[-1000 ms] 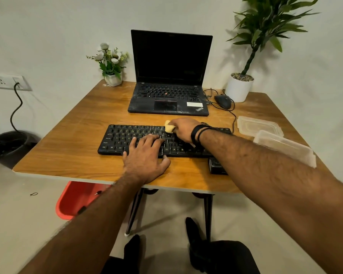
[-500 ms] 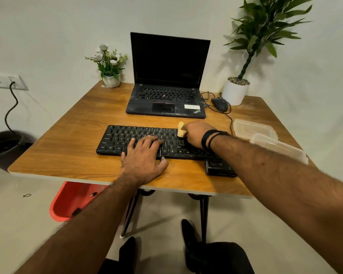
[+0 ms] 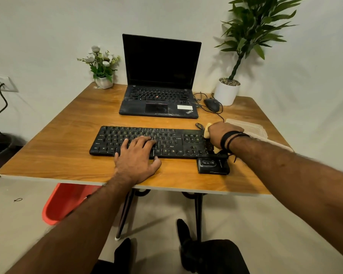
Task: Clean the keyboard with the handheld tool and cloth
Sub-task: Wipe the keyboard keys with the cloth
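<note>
A black keyboard (image 3: 143,141) lies across the middle of the wooden table (image 3: 67,139). My left hand (image 3: 137,157) rests flat on its lower middle keys with fingers spread. My right hand (image 3: 219,135) grips a yellow cloth (image 3: 206,130) and presses it on the keyboard's right end, over the number pad. A small black handheld tool (image 3: 213,165) lies on the table just in front of the keyboard's right corner, below my right wrist.
A black laptop (image 3: 159,95) stands open behind the keyboard, with a wired mouse (image 3: 211,104) to its right. A small flower pot (image 3: 103,80) and a tall potted plant (image 3: 227,91) stand at the back. Clear plastic containers (image 3: 251,127) sit at the right edge. A red tub (image 3: 65,202) lies under the table.
My right hand has slid the yellow cloth rightward along the keyboard, from its middle to the right end. My left hand has stayed on the keys.
</note>
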